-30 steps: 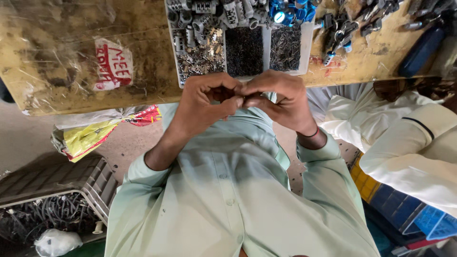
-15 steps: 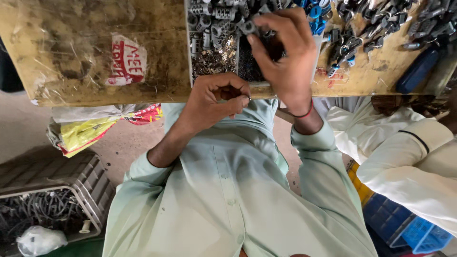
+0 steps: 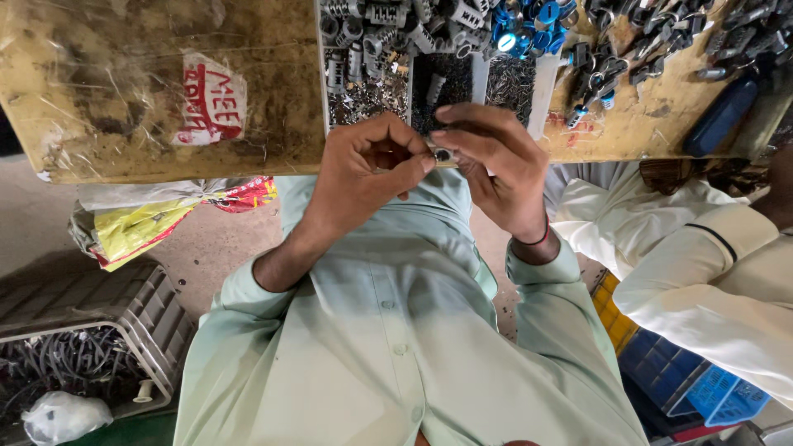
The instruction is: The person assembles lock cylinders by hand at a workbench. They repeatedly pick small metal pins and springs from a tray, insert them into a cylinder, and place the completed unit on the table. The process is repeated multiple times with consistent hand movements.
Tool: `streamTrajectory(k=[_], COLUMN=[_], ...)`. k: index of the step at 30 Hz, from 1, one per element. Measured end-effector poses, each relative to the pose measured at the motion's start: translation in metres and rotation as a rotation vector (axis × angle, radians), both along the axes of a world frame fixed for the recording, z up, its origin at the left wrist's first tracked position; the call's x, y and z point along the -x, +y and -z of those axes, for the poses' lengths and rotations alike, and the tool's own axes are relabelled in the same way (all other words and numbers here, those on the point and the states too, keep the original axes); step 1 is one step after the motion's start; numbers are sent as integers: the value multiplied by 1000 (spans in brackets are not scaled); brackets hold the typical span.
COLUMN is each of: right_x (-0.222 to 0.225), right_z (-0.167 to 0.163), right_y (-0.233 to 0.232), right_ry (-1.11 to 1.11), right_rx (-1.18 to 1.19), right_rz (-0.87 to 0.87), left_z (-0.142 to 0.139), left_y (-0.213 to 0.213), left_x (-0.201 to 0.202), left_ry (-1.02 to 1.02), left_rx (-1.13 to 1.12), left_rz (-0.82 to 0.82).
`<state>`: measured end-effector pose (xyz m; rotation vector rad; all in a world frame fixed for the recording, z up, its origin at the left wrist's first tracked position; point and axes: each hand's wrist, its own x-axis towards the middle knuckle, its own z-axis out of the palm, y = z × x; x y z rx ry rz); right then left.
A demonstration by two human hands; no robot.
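Observation:
My left hand (image 3: 368, 169) and my right hand (image 3: 496, 161) meet fingertip to fingertip just in front of the bench edge. Between them they pinch a small round metal part (image 3: 443, 154). My left fingers are curled tight, and whether anything else lies inside them is hidden. Right behind the hands stands a white divided tray (image 3: 481, 78) with compartments of small screws and grey metal cylinders (image 3: 363, 74). Both sleeves are pale green.
The worn wooden bench (image 3: 165, 83) has a red-and-white sticker (image 3: 211, 103) and plastic film. Blue caps (image 3: 529, 33), dark metal pieces (image 3: 628, 49) and a blue tool (image 3: 719, 116) lie at right. A person in white (image 3: 702, 264) sits at right. A grey crate of cables (image 3: 74, 372) is lower left.
Half a second ago my right hand was reaching into the tray; it has come back to my left hand, and both now pinch the small part.

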<state>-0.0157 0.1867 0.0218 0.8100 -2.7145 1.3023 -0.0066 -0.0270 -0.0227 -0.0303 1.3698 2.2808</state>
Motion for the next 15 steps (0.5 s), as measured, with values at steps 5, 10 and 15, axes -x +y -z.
streamTrajectory(k=[5, 10, 15], right_x=[1, -1, -6], right_z=[-1, 1, 4], right_y=[1, 4, 5], right_ry=[57, 91, 30], right_rx=[-5, -62, -16], right_rz=[-50, -61, -40], left_z=[-2, -3, -6], left_y=[-2, -3, -5], left_x=[-2, 1, 3], left_ry=[16, -20, -47], left_rx=[48, 80, 111], left_rz=[-12, 20, 56])
